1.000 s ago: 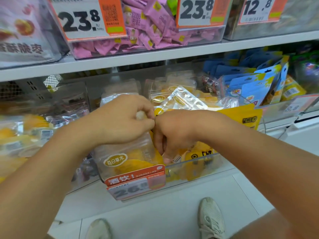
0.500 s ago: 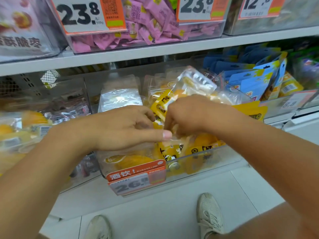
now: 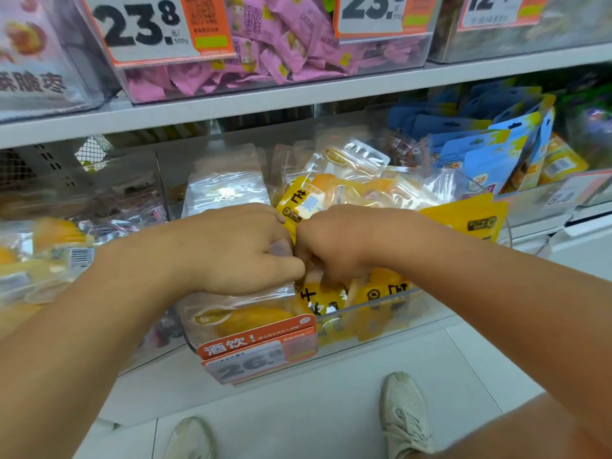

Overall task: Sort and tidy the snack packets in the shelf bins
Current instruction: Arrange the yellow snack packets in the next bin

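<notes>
A clear plastic shelf bin (image 3: 381,308) at the middle of the lower shelf holds several yellow and clear dried-mango snack packets (image 3: 347,190). My left hand (image 3: 238,250) is curled over the bin's left half, fingers closed on the top of a clear packet (image 3: 231,313) standing at the front. My right hand (image 3: 344,243) is fisted right beside it, knuckles touching the left hand, gripping a yellow packet (image 3: 294,203) whose top sticks up behind both hands. What the fingertips pinch is hidden.
An orange price tag (image 3: 261,351) hangs on the bin's front. Blue packets (image 3: 490,150) fill the bin to the right, mixed clear packets (image 3: 49,246) the bin to the left. Above, a shelf board (image 3: 298,97) carries a bin of pink sweets (image 3: 275,51). My shoes (image 3: 404,415) stand on white floor.
Both hands lifted a packet up half a second ago and have pushed it back down into the bin. The hands stay pressed together; the view has shifted slightly.
</notes>
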`<action>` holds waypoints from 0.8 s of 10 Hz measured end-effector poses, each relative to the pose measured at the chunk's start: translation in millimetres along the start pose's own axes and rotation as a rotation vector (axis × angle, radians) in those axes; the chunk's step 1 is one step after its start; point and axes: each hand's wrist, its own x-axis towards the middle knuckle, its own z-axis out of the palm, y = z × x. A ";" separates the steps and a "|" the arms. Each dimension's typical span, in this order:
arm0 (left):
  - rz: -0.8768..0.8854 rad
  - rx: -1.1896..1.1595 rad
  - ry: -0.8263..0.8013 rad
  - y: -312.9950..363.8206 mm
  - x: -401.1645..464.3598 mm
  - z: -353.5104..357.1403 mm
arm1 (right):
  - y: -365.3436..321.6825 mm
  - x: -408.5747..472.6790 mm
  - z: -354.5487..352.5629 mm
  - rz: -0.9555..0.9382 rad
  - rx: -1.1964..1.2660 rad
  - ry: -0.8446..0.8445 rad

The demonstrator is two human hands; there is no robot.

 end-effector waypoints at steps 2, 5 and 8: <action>-0.020 0.034 0.002 2.6 -1.0 -1.9 | -11.3 12.0 6.6 0.093 -0.203 -0.095; 0.006 0.049 0.003 1.7 -3.8 -3.8 | -14.5 16.4 0.5 0.220 -0.206 -0.123; 0.091 0.069 0.034 1.5 -8.7 -9.4 | 1.7 6.1 -5.5 0.119 0.012 -0.093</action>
